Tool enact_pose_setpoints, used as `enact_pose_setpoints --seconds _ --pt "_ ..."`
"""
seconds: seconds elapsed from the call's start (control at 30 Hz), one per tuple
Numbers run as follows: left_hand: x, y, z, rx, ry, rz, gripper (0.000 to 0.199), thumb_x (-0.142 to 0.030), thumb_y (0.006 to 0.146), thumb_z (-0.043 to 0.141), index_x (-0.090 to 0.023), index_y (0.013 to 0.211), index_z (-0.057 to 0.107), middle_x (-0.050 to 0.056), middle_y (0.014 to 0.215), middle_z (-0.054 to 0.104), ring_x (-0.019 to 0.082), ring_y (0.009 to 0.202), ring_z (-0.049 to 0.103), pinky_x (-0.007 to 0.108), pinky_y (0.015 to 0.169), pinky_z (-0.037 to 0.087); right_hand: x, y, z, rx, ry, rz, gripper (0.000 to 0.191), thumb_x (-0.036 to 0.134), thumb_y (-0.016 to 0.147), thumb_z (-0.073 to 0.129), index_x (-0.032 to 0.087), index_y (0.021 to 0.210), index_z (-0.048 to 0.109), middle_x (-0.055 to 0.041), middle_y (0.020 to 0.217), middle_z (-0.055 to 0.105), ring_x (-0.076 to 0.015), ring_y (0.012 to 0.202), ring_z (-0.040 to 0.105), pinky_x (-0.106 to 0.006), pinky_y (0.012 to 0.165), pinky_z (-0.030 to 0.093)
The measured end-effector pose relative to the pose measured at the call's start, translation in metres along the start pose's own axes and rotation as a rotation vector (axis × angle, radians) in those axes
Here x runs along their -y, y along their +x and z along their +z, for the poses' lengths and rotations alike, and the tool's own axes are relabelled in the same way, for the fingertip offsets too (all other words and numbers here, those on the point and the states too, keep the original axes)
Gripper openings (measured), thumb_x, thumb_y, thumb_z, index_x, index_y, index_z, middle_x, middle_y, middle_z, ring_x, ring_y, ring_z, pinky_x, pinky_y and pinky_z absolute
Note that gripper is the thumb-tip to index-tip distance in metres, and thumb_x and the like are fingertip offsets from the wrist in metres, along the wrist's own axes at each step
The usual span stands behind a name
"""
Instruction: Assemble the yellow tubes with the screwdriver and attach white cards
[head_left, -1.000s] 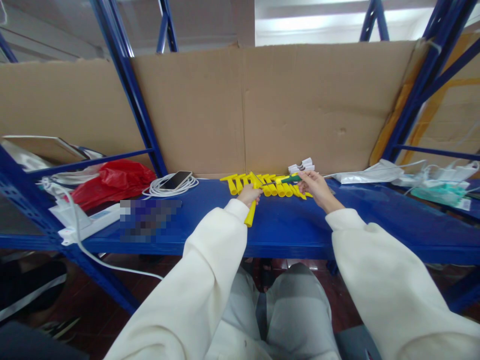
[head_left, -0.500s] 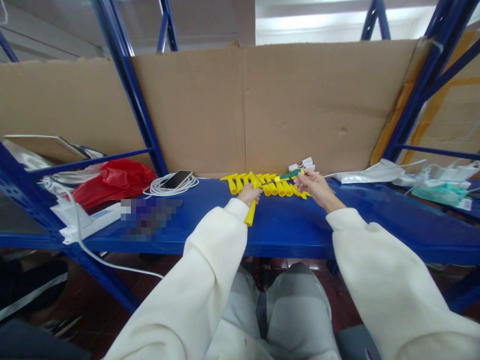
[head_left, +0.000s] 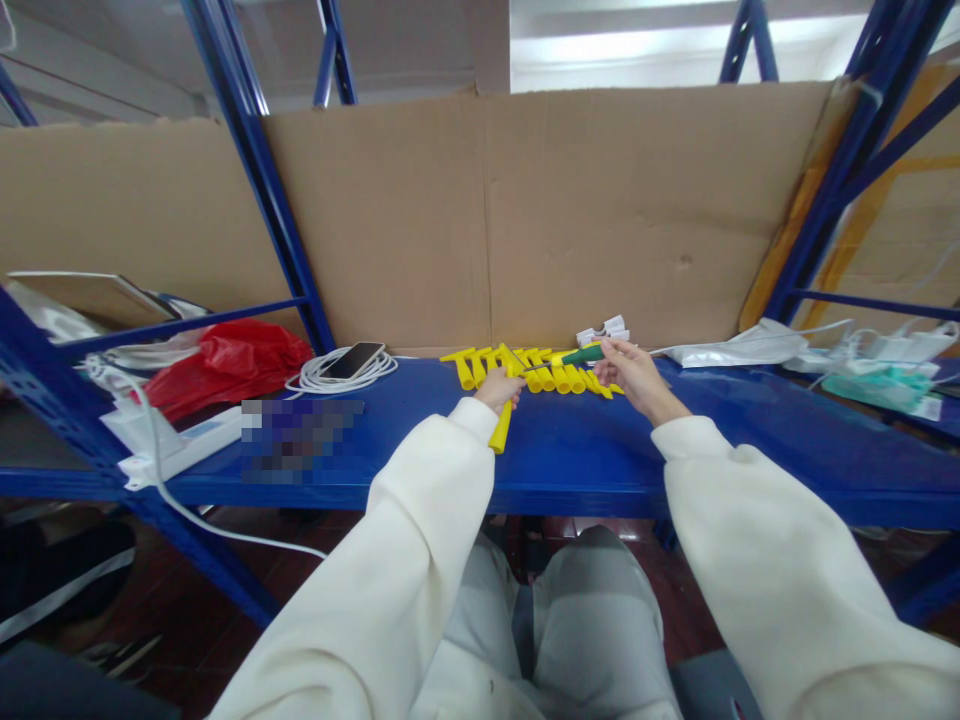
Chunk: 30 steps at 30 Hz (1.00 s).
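My left hand (head_left: 499, 388) is closed around a yellow T-shaped piece (head_left: 501, 430), whose wide end points down toward the shelf's front edge. In my right hand (head_left: 628, 372) is the handle of a green and yellow screwdriver (head_left: 585, 354). Its thin shaft points left and reaches the yellow piece beside my left fingers. Whether the tip sits inside the piece is too small to tell. Behind and between my hands lies a row of several similar yellow pieces (head_left: 562, 380) on the blue shelf.
White clips (head_left: 604, 332) lie behind the row, against a cardboard panel (head_left: 600, 200). To the left are a phone (head_left: 355, 360) on a coiled white cable (head_left: 307, 378), a red bag (head_left: 232, 362) and a power strip (head_left: 202, 440). White packaging (head_left: 739, 347) lies right.
My right fingers have shifted slightly on the screwdriver handle, and more of its green part shows. My left hand and the yellow piece look unmoved.
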<state>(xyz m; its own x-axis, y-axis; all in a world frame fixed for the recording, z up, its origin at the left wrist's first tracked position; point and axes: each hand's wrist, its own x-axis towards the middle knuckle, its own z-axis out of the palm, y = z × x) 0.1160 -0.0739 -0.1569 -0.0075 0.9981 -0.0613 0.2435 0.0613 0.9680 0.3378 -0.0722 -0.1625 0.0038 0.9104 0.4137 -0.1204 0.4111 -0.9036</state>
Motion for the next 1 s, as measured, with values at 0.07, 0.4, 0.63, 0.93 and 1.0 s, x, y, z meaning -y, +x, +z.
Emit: enact_pose_setpoints --seconds 0.07,0.4,0.63,0.93,1.0 --pt "-0.0005 -0.0011 0.0002 0.002 0.001 0.000 0.012 -0.006 0.089 0.057 -0.016 0.096 0.057 -0.009 0.051 0.041 0.006 0.041 0.039 0.017 0.047 0.036 0.0007 0.0003 -0.0011 0.039 0.051 0.007 0.056 0.059 0.056 0.088 0.022 0.092 0.065 0.0026 0.060 0.066 -0.0103 0.047 0.057 -0.022 0.046 0.045" --pt "0.0002 0.0007 -0.0001 -0.019 0.013 0.027 0.013 -0.006 0.087 0.058 -0.013 0.097 0.061 -0.007 0.052 0.044 0.006 0.042 0.041 0.018 0.049 0.040 -0.0067 0.0063 -0.0027 -0.048 -0.032 -0.061 0.057 0.065 0.051 0.087 0.021 0.074 0.061 0.0050 0.056 0.059 -0.0064 0.044 0.050 -0.018 0.040 0.039" --pt "-0.0009 -0.0018 0.0002 -0.014 -0.003 0.029 0.010 -0.005 0.088 0.057 -0.013 0.092 0.059 -0.007 0.053 0.041 0.005 0.042 0.038 0.017 0.046 0.035 -0.0086 0.0073 -0.0035 -0.081 -0.080 -0.046 0.055 0.066 0.059 0.083 0.022 0.080 0.060 0.0060 0.048 0.056 -0.0076 0.038 0.046 -0.019 0.038 0.035" --pt "-0.0020 -0.0032 0.0002 -0.040 0.014 0.020 0.012 -0.005 0.087 0.058 -0.015 0.095 0.059 -0.007 0.054 0.042 0.006 0.043 0.039 0.017 0.045 0.035 -0.0025 0.0021 -0.0008 0.051 -0.010 -0.046 0.056 0.054 0.056 0.089 0.021 0.094 0.065 0.0038 0.059 0.066 -0.0092 0.049 0.057 -0.020 0.049 0.046" --pt "-0.0022 -0.0040 0.0002 -0.039 0.007 0.025 0.012 -0.005 0.087 0.059 -0.015 0.094 0.059 -0.007 0.054 0.042 0.006 0.043 0.039 0.018 0.046 0.035 -0.0028 0.0025 -0.0009 0.049 -0.020 -0.039 0.054 0.056 0.056 0.089 0.021 0.087 0.062 0.0042 0.057 0.064 -0.0091 0.047 0.056 -0.020 0.046 0.045"
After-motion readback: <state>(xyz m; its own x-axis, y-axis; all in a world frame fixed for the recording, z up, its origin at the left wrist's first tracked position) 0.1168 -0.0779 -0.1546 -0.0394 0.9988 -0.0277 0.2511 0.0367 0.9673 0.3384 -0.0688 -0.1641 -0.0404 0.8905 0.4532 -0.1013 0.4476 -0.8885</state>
